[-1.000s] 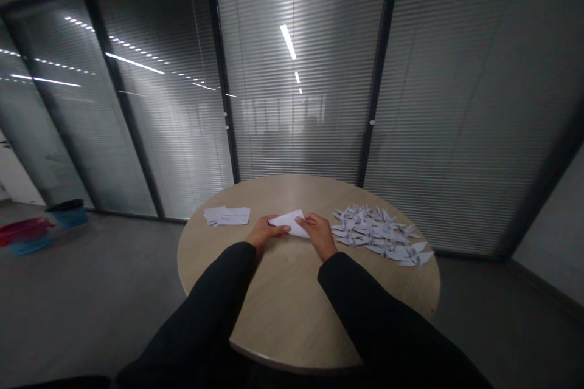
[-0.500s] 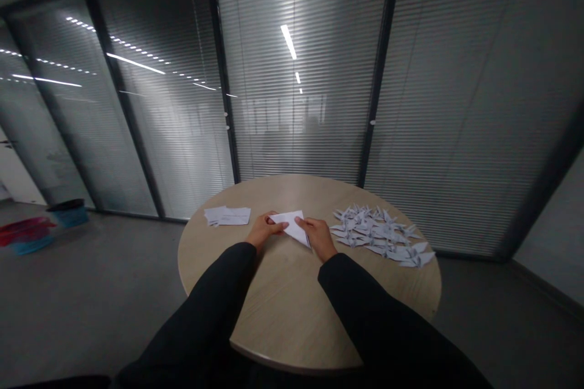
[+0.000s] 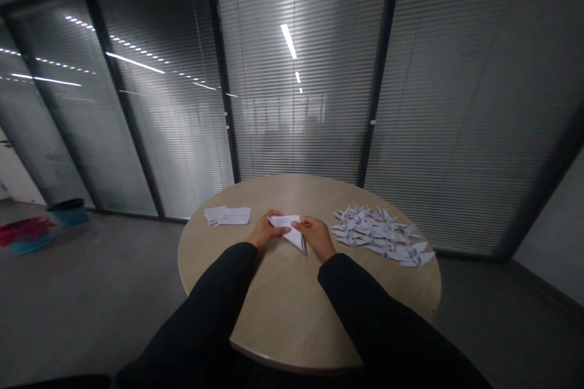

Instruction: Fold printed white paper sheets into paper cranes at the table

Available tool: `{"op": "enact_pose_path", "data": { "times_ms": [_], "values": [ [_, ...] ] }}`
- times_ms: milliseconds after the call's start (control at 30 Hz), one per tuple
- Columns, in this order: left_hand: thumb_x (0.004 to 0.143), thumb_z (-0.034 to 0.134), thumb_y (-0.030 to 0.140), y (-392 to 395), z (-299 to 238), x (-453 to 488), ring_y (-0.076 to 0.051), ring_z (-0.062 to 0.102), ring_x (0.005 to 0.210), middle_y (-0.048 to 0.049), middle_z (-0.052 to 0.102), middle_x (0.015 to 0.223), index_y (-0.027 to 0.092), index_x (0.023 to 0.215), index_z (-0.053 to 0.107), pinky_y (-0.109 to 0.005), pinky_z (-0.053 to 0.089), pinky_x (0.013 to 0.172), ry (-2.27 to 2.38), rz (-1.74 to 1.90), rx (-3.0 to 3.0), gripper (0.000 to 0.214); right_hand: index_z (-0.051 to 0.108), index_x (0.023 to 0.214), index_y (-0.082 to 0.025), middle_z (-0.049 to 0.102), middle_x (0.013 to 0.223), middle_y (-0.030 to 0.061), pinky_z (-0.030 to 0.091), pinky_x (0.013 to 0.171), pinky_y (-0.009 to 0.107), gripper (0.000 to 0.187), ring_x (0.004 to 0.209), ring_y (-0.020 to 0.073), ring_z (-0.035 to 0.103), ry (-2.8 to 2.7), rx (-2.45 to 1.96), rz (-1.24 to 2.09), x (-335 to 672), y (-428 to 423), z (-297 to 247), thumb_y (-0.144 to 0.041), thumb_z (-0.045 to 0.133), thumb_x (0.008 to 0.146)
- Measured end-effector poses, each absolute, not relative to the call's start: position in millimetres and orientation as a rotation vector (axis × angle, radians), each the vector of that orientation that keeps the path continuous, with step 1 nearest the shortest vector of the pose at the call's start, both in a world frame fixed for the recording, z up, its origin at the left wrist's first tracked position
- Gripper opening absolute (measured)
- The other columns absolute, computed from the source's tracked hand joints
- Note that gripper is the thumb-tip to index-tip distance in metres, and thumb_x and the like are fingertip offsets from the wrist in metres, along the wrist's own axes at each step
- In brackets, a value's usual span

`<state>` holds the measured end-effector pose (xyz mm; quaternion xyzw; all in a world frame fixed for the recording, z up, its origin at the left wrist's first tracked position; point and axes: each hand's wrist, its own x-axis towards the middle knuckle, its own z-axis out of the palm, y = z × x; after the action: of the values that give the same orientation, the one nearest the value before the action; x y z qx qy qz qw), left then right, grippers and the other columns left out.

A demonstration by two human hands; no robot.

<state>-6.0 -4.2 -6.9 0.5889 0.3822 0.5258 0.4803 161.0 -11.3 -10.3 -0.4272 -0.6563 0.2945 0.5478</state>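
Note:
Between my hands lies a white paper sheet folded to a triangle point(image 3: 290, 229), its point aimed toward me. My left hand point(image 3: 265, 231) pinches its left corner, and my right hand point(image 3: 316, 237) grips its right side. A dark edge shows along the paper's lower right. To the right of my right hand spreads a pile of several folded paper cranes point(image 3: 376, 234). A small stack of white paper sheets point(image 3: 228, 216) lies to the left of my left hand.
The round light wood table point(image 3: 292, 310) stands in front of me, with glass walls and slatted blinds beyond it. On the grey floor at the far left are a blue bin point(image 3: 69, 214) and a red and blue object point(image 3: 25, 234).
The folded paper has turned slightly, its point swinging from lower right toward straight down, and it sits a little lower between my hands. My right hand has moved slightly left.

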Motion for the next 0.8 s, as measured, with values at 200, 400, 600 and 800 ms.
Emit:
{"op": "enact_pose_path", "data": {
  "times_ms": [200,400,600,800],
  "values": [
    [0.048,0.082,0.026,-5.7,-5.7,-7.3,-0.011,0.057,0.051,0.0022,0.060,0.062,0.014,0.086,0.050,-0.023,0.047,0.049,0.960,1.233,1.518,0.051,0.062,0.065,-0.016,0.063,0.062,0.0018,0.043,0.055,0.025,0.028,0.059,0.0160,0.058,-1.436,-0.911,0.861,161.5,-5.1,-12.4,-0.041,0.072,0.056],
    [0.049,0.081,0.026,-7.1,-3.1,-7.2,-0.012,0.057,0.050,0.0020,0.060,0.061,0.015,0.086,0.050,-0.023,0.046,0.049,0.985,1.240,1.546,0.050,0.064,0.064,-0.015,0.065,0.062,0.0034,0.043,0.055,0.027,0.026,0.059,0.0173,0.059,-1.428,-0.936,0.878,161.8,-7.8,-9.1,-0.040,0.071,0.057],
    [0.049,0.081,0.027,-5.1,-5.2,-8.4,-0.012,0.057,0.053,0.0022,0.059,0.062,0.015,0.086,0.051,-0.025,0.047,0.051,0.971,1.254,1.583,0.049,0.065,0.065,-0.015,0.065,0.062,0.0030,0.042,0.055,0.026,0.025,0.059,0.0166,0.058,-1.404,-0.917,0.879,160.8,-9.3,-8.6,-0.038,0.071,0.058],
    [0.050,0.080,0.027,-4.5,-5.7,-9.2,-0.011,0.056,0.052,0.0021,0.058,0.062,0.014,0.087,0.051,-0.024,0.047,0.051,0.991,1.255,1.603,0.049,0.066,0.064,-0.014,0.064,0.061,0.0026,0.041,0.054,0.026,0.026,0.057,0.0159,0.057,-1.408,-0.908,0.867,160.2,-7.6,-10.4,-0.040,0.071,0.058]
  ]
}}
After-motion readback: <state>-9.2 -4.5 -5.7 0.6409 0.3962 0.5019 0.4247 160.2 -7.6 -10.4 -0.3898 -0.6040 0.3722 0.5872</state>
